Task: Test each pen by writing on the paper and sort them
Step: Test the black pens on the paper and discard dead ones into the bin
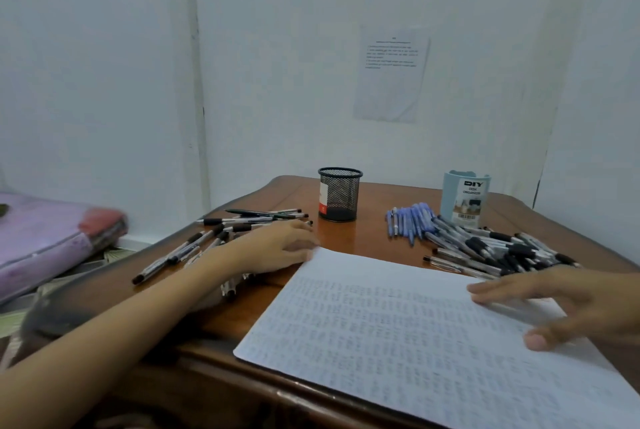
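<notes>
A large sheet of paper (398, 335) covered in small scribbles lies on the wooden table (374, 238). My left hand (277, 248) rests with relaxed fingers at the paper's far left corner, over a scattered group of black-capped pens (214, 231). My right hand (568, 304) hovers flat and blurred over the paper's right edge, holding nothing. A pile of black-grip pens (495, 252) lies at the right, with a cluster of blue pens (412, 220) beside it.
A black mesh pen cup (339, 194) and a light blue desk organizer (465, 198) stand at the back of the table. White walls close in behind, with a printed sheet (391, 75) taped up. A pink bundle (52, 241) lies left of the table.
</notes>
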A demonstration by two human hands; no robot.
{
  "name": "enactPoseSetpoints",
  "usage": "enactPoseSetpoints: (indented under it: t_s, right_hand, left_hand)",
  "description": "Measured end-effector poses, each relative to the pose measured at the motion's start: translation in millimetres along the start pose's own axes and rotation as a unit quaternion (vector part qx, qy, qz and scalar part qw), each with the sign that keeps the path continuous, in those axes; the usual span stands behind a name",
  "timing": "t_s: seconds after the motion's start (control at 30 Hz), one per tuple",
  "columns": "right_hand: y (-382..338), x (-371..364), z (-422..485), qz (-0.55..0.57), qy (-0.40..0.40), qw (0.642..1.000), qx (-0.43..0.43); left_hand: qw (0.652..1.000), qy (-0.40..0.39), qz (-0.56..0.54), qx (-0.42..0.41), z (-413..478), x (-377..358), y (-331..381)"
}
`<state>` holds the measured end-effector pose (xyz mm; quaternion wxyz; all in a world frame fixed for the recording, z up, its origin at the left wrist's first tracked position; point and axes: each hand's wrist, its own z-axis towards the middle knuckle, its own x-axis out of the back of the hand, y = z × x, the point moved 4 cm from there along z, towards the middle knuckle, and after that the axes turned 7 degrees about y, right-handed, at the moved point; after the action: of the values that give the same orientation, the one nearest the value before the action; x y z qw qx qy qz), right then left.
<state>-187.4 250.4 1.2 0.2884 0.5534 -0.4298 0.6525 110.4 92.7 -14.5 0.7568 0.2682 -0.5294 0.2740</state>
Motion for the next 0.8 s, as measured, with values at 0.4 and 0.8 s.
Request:
enactPoseSetpoints:
  t_s: [0.4,0.8]
  right_hand:
    - [-74.8,-11.1,183.7,-0.165,0.094,0.982,-0.004]
    - [-82.9,-43.3,282.6,-0.011,0.190,0.980,-0.061]
  left_hand:
    - [0.979,0.093,0.000,0.181,-1.4,10.6,-75.1]
    - [0.971,0.018,0.022,0.237,-1.7,0.1,-92.6]
